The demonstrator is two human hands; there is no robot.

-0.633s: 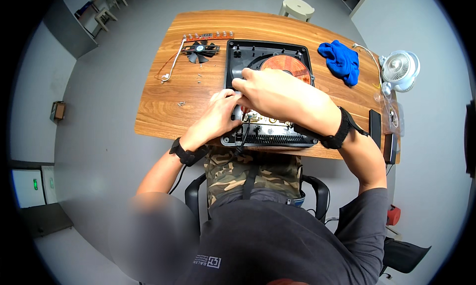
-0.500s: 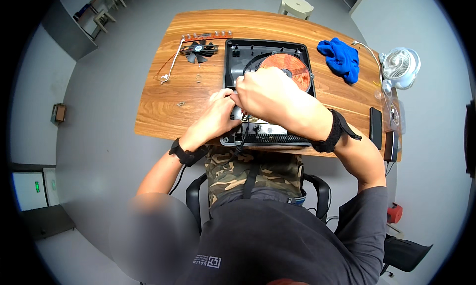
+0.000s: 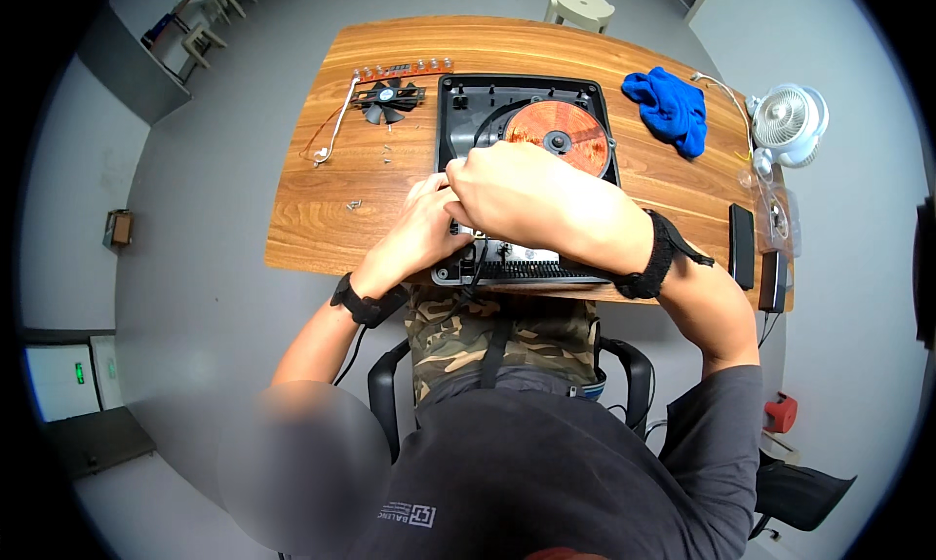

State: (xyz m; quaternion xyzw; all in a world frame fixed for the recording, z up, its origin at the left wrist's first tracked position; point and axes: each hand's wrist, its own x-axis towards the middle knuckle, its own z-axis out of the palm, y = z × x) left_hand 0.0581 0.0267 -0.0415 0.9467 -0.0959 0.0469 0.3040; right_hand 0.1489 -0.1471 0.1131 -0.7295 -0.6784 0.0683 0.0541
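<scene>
An opened black induction cooker housing (image 3: 451, 121) lies on the table in front of me, with a round copper coil (image 3: 577, 123) in its far right part. Over the housing's left side, my left hand (image 3: 425, 225) is bent with its fingertips drawn together at the inner parts. My right hand (image 3: 507, 188) is closed right beside it, knuckles up, its fingertips meeting the left hand's. Whatever the fingers pinch is hidden beneath them. Part of a circuit board (image 3: 525, 253) shows below my right hand. A black cable (image 3: 472, 285) runs over the near edge.
A small black fan (image 3: 388, 96), an orange circuit strip (image 3: 400, 71) with wires and several loose screws (image 3: 354, 204) lie to the left. On the right are a blue cloth (image 3: 668, 110), a white desk fan (image 3: 785, 121), a black box (image 3: 741, 246) and a clear container (image 3: 785, 231).
My right hand has come slightly toward me and to the left, uncovering more of the coil. The left hand stays at nearly the same place.
</scene>
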